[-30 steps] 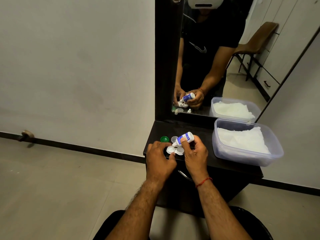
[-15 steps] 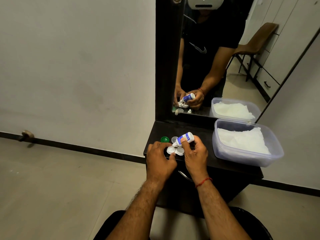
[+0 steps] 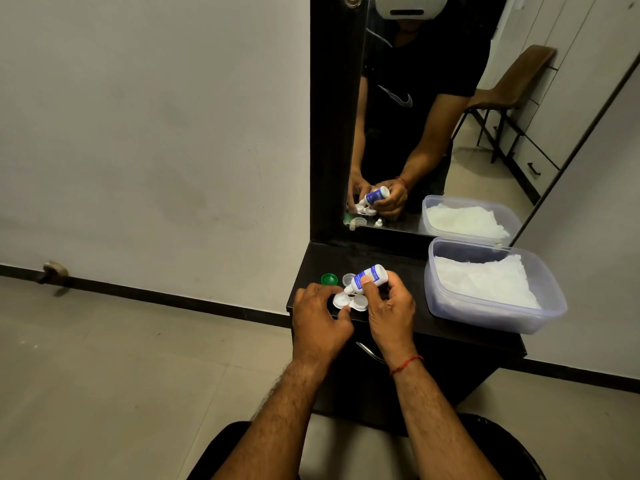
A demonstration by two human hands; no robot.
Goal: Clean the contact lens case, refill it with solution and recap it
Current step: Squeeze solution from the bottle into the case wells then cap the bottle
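Contact lens case (image 3: 358, 302): white, both wells uncapped, it lies flat near the front left corner of the dark shelf (image 3: 381, 259), between your two hands.
Doorstop (image 3: 52, 270): far left, fixed low on the wall at the black skirting, well apart from the shelf.
Green cap (image 3: 329, 279): on the shelf just behind your left fingers, beside the clear cap.
Left hand (image 3: 318, 323): your thumb and forefinger curl round the case's left well and hold it on the shelf.
Clear cap (image 3: 348, 279): small and round, between the green cap and the bottle, just behind the case.
Solution bottle (image 3: 369, 275): small, white with a blue label, tipped nozzle-down to the left, its tip above the case's left well. Whether liquid is falling cannot be told.
Drawer handle (image 3: 370, 353): a metal bar below the shelf's front edge, seen between your wrists.
Right hand (image 3: 391, 310): your fingers and thumb wrap round the bottle's body; a red thread (image 3: 407, 363) circles the wrist.
Mirror (image 3: 433, 133): black-framed, upright behind the shelf, it repeats your hands, the bottle, the case and the tub.
Plastic tub (image 3: 485, 318): clear and lidless, at the shelf's right end, well apart from the case, holding folded white tissue (image 3: 485, 282).
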